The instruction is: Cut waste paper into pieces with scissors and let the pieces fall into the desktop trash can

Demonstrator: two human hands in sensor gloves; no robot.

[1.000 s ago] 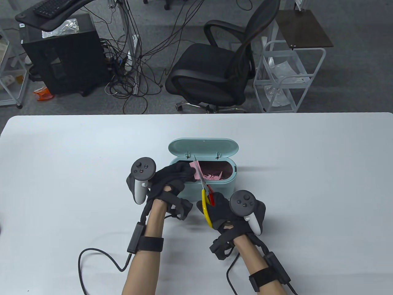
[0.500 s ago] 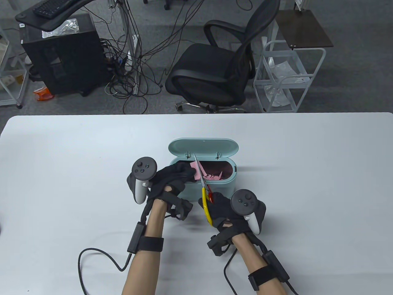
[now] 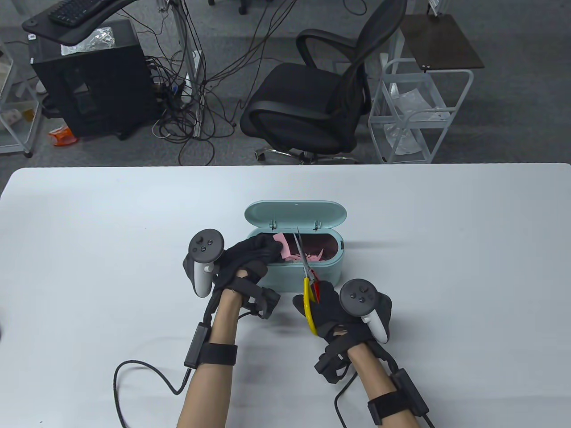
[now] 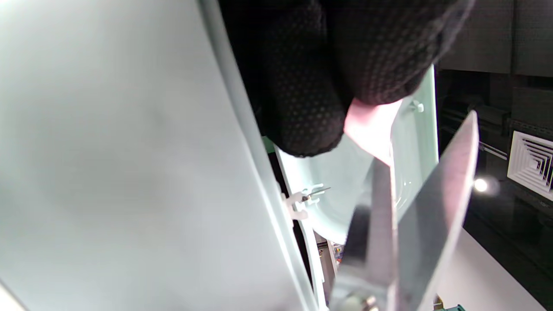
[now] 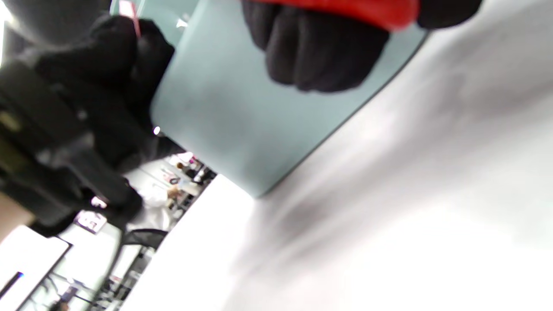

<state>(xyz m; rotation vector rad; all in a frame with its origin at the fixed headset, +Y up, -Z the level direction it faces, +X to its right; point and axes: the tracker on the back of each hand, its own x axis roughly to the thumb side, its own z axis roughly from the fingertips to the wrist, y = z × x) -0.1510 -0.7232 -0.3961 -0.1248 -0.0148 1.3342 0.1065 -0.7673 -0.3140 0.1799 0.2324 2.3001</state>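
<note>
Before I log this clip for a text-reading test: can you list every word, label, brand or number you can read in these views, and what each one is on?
No text can be read in any view.
White sticker on the black desk edge, table view: too small to read.
Sign in the room background, right wrist view: blurred, unreadable.
Trash can, scissors, tracker: no lettering visible.
</note>
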